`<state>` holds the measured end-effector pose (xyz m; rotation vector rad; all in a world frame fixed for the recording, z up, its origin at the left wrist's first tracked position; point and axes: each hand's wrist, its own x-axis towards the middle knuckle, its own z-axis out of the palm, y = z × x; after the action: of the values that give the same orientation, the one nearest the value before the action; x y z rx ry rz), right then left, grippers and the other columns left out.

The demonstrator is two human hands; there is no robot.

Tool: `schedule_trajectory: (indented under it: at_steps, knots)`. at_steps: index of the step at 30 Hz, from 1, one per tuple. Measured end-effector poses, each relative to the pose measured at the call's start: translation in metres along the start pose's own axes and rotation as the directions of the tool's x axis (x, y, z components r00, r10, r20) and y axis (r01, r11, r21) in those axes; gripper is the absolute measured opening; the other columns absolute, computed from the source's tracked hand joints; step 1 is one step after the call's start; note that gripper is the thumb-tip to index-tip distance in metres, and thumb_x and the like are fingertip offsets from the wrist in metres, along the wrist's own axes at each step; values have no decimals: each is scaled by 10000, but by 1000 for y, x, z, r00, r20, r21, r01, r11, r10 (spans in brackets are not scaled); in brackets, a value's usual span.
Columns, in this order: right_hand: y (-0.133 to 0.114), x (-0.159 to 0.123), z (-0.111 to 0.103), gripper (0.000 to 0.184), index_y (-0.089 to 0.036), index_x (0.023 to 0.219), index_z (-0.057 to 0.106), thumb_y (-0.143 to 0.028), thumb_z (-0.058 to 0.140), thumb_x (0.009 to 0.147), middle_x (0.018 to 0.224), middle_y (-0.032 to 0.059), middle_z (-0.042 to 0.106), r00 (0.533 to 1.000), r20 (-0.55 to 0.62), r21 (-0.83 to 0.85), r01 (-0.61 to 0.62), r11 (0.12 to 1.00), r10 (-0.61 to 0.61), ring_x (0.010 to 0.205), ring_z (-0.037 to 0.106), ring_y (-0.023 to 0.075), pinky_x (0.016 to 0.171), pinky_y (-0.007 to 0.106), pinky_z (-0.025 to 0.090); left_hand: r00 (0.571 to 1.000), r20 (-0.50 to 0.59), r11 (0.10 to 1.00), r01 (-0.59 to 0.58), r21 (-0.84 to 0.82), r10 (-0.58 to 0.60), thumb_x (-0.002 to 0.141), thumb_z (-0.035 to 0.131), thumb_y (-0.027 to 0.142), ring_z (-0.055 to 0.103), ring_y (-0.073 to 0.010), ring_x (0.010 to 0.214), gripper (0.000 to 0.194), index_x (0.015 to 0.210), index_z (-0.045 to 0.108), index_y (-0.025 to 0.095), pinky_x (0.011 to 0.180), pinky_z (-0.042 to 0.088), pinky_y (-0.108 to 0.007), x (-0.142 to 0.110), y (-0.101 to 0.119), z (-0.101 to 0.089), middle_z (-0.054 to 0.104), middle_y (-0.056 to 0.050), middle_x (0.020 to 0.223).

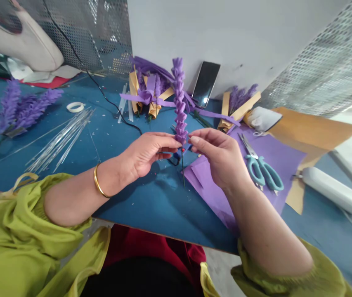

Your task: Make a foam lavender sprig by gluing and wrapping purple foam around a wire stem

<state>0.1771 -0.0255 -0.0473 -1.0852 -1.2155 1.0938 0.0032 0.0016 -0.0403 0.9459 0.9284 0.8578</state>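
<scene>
A purple artificial lavender stem (180, 95) stands upright between my hands, its ruffled petals wound up a thin stem that sticks out below. My left hand (146, 152) is closed at the base of the petals, thumb and fingers pinching it. From the other side, my right hand (214, 150) comes to the same lowest petals with thumb and forefinger pressed together; whatever lies between those fingertips is too small to make out. Beneath my right hand lies a purple sheet (206, 185), with blue-handled scissors (261, 167) on it.
Finished purple flowers (24, 105) and a bundle of thin wires (64, 140) lie left, near a roll of tape (75, 107). Wrapped bouquets (151, 93) and a phone (206, 84) are at the back. A white corded tool (333, 189) and brown paper (312, 126) lie right.
</scene>
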Motion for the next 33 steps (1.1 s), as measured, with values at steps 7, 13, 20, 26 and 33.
schedule_trajectory:
  at_steps: [7, 13, 20, 26, 33]
  knots:
    - [5, -3, 9, 151, -197, 827, 750, -250, 810, 699, 770, -8, 696, 999, -20, 22, -28, 999, 28, 736, 603, 124, 727, 280, 467, 999, 37, 999, 38, 6, -38, 616, 807, 226, 594, -142, 753, 104, 699, 757, 187, 770, 421, -303, 0, -2, 0, 692, -16, 763]
    - [6, -3, 10, 131, -198, 768, 737, -249, 806, 670, 708, -24, 659, 998, -61, -14, -33, 999, 32, 683, 571, 123, 662, 279, 444, 1000, -15, 990, 15, 141, -13, 575, 827, 234, 601, -158, 732, 136, 695, 776, 197, 780, 419, -328, 0, -4, 2, 700, -22, 708]
    - [9, -3, 8, 98, -190, 786, 731, -254, 760, 718, 722, -12, 674, 993, -118, -107, -17, 994, 5, 682, 575, 128, 657, 281, 433, 988, 2, 962, -150, 230, 153, 682, 739, 281, 633, -191, 791, 100, 675, 781, 191, 815, 453, -333, -6, -2, 8, 717, -32, 698]
    - [6, -3, 7, 108, -187, 781, 743, -265, 771, 712, 691, -11, 677, 990, -142, -159, 1, 987, -24, 654, 566, 125, 644, 282, 435, 970, 19, 918, -237, 319, 244, 759, 664, 282, 652, -204, 838, 169, 671, 773, 188, 846, 459, -328, -10, 2, 8, 734, -33, 728]
    - [-2, 1, 4, 178, -184, 772, 743, -271, 836, 648, 707, -28, 657, 989, -49, 181, -126, 975, 137, 628, 545, 91, 703, 271, 472, 985, -4, 980, -171, 107, 172, 809, 698, 458, 651, -176, 750, 294, 794, 776, 175, 762, 476, -318, -6, 2, 5, 735, -62, 783]
